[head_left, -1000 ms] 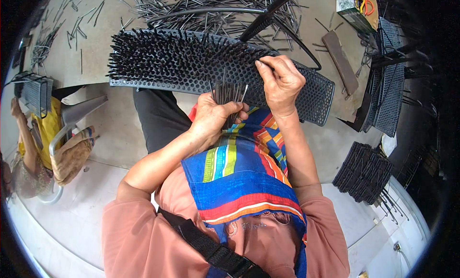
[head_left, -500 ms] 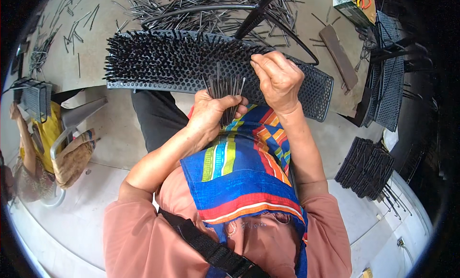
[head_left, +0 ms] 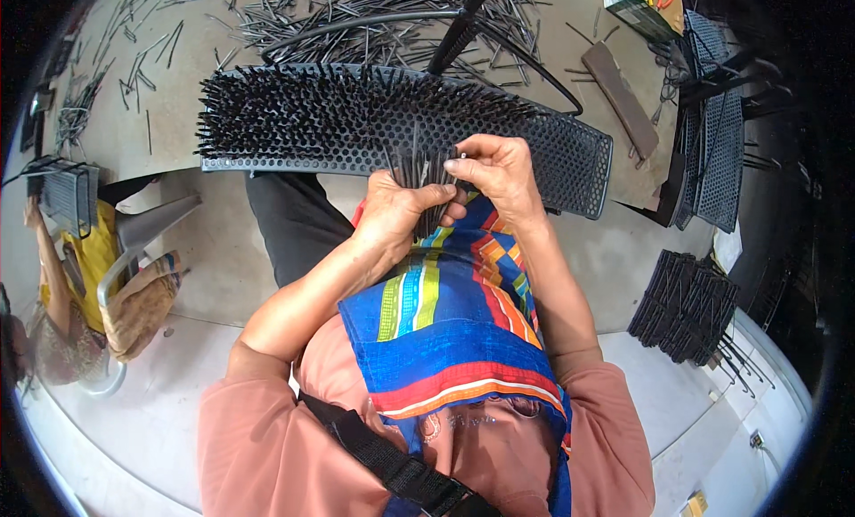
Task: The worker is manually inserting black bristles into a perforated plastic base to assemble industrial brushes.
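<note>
My left hand (head_left: 392, 207) is closed round a bundle of thin dark rods (head_left: 417, 171), their ends fanned out upward, with the thumb across them. At the right edge of that bundle, my right hand (head_left: 506, 174) pinches the tip of one rod between thumb and forefinger. Just beyond both hands lies a long dark perforated panel (head_left: 577, 165), set crosswise. Short black rods (head_left: 294, 107) stand upright in its holes, dense over the left and along the far side. Bare holes show at the right end and along the near edge.
Behind the panel, a curved black metal frame (head_left: 374, 16) rises over a heap of loose rods (head_left: 312, 32). A flat brown bar (head_left: 622, 98) lies at right, near a box (head_left: 641, 9) with orange-handled scissors. Stacked black racks (head_left: 684, 305) stand lower right. Another person (head_left: 67, 312) sits at far left.
My right hand has come down and back from the panel to the bundle and now pinches a rod tip there. The left hand keeps its hold on the rods.
</note>
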Tool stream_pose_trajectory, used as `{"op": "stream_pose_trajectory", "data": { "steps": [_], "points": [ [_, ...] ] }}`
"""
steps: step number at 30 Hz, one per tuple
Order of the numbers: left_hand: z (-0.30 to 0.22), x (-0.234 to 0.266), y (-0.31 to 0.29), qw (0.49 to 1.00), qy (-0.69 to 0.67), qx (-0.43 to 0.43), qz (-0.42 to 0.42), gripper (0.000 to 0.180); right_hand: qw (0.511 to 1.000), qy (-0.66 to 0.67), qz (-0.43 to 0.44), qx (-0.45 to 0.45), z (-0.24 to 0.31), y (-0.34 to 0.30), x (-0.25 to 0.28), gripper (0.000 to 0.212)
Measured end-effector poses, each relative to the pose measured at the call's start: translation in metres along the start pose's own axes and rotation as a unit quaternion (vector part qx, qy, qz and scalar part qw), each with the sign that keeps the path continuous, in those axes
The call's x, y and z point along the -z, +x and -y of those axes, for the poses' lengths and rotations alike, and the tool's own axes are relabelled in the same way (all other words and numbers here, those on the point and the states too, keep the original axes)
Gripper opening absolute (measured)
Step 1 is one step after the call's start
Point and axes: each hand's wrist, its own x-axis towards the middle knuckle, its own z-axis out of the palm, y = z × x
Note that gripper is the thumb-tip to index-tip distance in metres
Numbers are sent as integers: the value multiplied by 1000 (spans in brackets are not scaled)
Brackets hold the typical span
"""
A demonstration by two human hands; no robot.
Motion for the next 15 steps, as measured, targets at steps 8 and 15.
{"op": "stream_pose_trajectory", "data": {
  "steps": [8,15],
  "points": [
    [4,-3,-2,998,6,1,-59,10,982,95,-152,65,-16,-4,11,9],
    [8,3,-6,998,15,26,-48,19,880,-134,-280,361,2,10,23,10]
  ]
}}
